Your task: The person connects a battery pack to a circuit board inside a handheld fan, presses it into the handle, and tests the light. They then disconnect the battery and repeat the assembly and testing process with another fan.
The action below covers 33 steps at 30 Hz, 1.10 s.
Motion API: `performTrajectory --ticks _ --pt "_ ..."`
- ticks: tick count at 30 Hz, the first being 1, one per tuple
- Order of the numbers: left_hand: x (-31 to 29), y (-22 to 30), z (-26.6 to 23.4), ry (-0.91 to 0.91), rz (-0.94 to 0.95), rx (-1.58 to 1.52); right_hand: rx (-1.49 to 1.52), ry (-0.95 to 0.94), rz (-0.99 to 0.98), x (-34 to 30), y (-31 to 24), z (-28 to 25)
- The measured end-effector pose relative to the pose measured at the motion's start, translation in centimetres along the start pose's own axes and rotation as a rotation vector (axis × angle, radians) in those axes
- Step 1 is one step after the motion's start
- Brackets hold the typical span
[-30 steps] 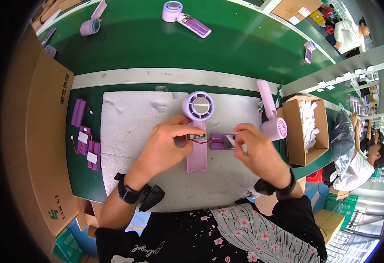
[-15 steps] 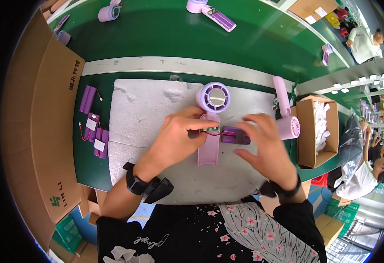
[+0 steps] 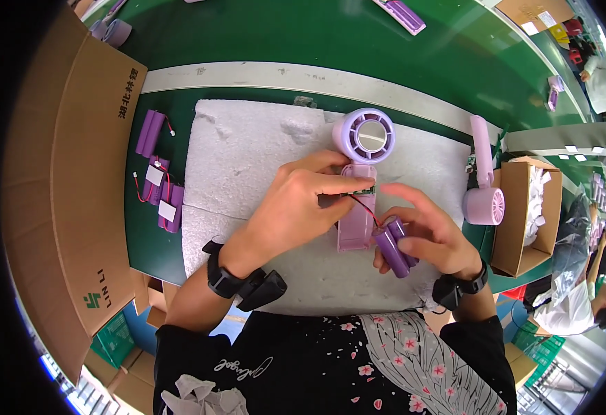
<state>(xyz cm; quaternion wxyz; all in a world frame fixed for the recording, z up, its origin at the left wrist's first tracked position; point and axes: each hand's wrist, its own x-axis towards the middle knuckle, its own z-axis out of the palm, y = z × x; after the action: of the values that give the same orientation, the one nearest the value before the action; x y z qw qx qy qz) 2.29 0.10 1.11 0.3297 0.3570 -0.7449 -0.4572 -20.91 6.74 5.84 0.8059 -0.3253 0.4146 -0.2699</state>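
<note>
On a white foam board lies a handheld fan with a round lilac head and an opened pink handle. My left hand is closed at the handle's upper part, its thumb and forefinger on a small green circuit board. My right hand grips a purple battery pack, two cells side by side, tilted just right of the handle. Red and black wires run from the pack toward the circuit board; their far ends are hidden by my left fingers.
Several purple battery packs lie left of the foam. A pink fan rests at its right edge, beside a carton of white pieces. A tall carton stands at the left. Fan parts lie on the green surface beyond.
My right hand has closed on the battery pack and lifted and turned it beside the handle. My left hand stays at the circuit board. The whole view has shifted slightly.
</note>
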Motion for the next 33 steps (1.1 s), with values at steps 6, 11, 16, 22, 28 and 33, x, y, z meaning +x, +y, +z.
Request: performTrajectory --ticks 6,11,16,22,28,33 --pt "0.0 -0.1 0.1 0.003 0.036 0.014 -0.042 -0.342 -0.123 0.2 1.1 -1.4" --pt "0.0 0.0 0.5 0.041 0.097 0.051 -0.138 -0.265 -0.030 -0.2 1.2 -0.9" --pt "-0.1 0.2 0.9 0.084 0.107 0.029 -0.950 -0.050 -0.590 0.4 0.5 0.8" --pt "-0.1 0.3 0.9 0.060 0.141 0.065 -1.120 0.051 -0.697 0.7 1.2 1.7" --pt "-0.1 0.3 0.7 0.041 0.174 0.075 -1.271 0.108 -0.810 1.7 1.9 1.4" --pt "-0.1 0.2 0.5 0.021 0.222 0.095 -1.390 0.151 -0.817 1.7 2.0 1.3"
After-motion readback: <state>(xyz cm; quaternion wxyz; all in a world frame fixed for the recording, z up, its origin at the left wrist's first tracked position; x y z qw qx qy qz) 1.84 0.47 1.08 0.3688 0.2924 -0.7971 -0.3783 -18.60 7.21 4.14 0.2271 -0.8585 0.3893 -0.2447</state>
